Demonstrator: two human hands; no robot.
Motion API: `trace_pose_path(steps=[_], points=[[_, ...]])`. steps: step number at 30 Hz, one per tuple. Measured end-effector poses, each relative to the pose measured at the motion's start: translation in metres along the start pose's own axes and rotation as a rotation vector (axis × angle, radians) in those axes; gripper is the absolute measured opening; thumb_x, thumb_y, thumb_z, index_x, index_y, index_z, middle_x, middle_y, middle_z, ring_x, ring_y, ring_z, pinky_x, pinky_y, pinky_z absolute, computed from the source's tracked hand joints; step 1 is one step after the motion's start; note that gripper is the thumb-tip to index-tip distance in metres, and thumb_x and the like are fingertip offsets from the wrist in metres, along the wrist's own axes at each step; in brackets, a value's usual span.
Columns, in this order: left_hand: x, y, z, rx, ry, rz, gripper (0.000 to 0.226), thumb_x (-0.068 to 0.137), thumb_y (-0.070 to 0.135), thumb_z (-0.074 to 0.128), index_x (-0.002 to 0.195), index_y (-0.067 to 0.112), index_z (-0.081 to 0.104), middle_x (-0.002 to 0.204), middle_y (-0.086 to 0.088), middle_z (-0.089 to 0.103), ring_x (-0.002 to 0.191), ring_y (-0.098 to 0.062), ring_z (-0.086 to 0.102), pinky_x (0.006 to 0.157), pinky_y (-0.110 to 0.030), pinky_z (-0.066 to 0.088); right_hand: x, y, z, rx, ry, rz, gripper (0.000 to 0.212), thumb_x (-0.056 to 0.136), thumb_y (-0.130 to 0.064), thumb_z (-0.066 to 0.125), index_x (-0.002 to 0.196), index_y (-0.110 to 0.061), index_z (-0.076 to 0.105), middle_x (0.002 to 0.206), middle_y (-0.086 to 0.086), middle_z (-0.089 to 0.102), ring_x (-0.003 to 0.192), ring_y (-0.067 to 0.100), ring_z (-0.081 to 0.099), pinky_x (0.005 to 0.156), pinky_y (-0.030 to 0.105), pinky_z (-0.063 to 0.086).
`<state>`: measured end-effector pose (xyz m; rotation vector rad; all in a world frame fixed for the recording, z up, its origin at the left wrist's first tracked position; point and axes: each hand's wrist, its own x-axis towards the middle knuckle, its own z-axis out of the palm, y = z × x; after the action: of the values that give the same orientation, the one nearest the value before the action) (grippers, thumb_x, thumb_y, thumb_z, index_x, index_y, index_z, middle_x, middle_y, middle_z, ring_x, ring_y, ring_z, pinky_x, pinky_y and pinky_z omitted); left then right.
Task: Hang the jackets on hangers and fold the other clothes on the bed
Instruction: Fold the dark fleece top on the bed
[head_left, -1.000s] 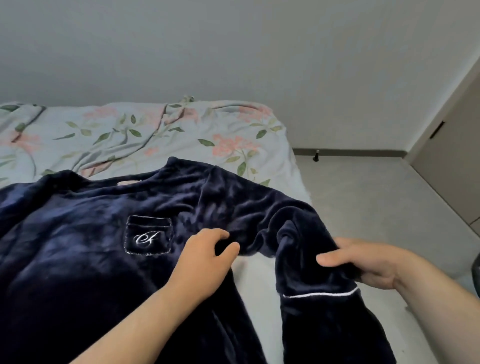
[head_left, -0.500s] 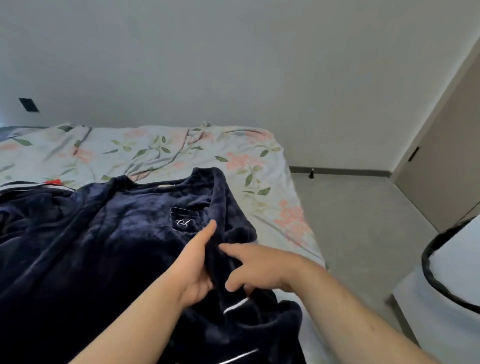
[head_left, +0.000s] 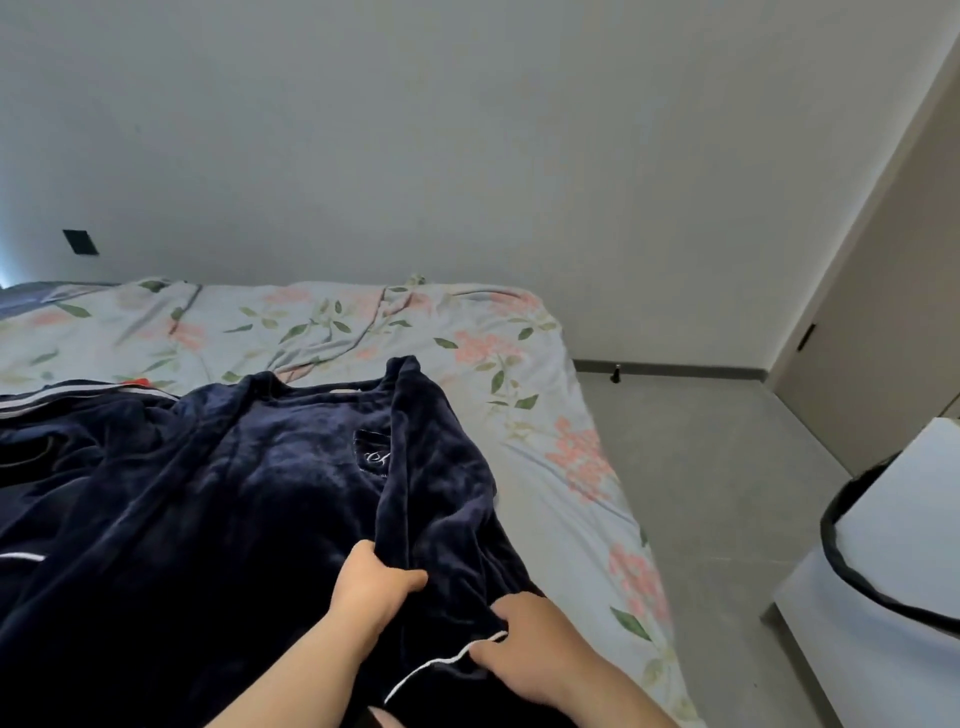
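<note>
A navy velvet top (head_left: 249, 493) with a small embroidered chest pocket lies spread on the floral bed sheet (head_left: 519, 364). Its right sleeve is folded inward over the body, the white-piped cuff near the bed's front edge. My left hand (head_left: 371, 587) grips the fold of the sleeve fabric. My right hand (head_left: 524, 649) pinches the cuff edge by the white piping. Another dark garment with white and red stripes (head_left: 78, 397) lies at the left, partly under the top.
The bed's right edge drops to a grey floor (head_left: 727, 493). A white cabinet with a black cord over it (head_left: 893, 571) stands at the right. A door (head_left: 883, 312) and a small doorstop (head_left: 616, 374) by the skirting are beyond.
The right sleeve, held out over the bed's edge a second ago, has been folded across the top's body. Both hands have moved down to the cuff end, and the view has risen.
</note>
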<state>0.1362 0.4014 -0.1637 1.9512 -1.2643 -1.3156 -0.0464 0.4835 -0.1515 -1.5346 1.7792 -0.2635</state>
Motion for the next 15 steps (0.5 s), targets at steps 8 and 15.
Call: trace_pose_path(steps=[8, 15], points=[[0.014, -0.002, 0.004, -0.305, -0.141, -0.138, 0.013, 0.089, -0.001, 0.056, 0.1, 0.0, 0.064, 0.093, -0.027, 0.071, 0.083, -0.044, 0.07, 0.069, -0.055, 0.06, -0.004, 0.02, -0.035, 0.093, -0.385, 0.196, 0.034, 0.073, -0.05, 0.07, 0.06, -0.025, 0.052, 0.064, -0.01, 0.053, 0.057, 0.01, 0.053, 0.054, 0.021, 0.044], [0.016, -0.011, 0.007, -0.517, -0.461, -0.25, 0.034, 0.089, -0.014, 0.046, 0.11, 0.005, 0.065, 0.1, -0.02, 0.074, 0.082, -0.032, 0.073, 0.062, -0.042, 0.059, 0.001, 0.031, -0.028, 0.42, -0.061, 0.097, 0.016, 0.067, -0.026, 0.064, 0.063, -0.023, 0.049, 0.064, -0.003, 0.049, 0.056, 0.013, 0.047, 0.057, 0.026, 0.035]])
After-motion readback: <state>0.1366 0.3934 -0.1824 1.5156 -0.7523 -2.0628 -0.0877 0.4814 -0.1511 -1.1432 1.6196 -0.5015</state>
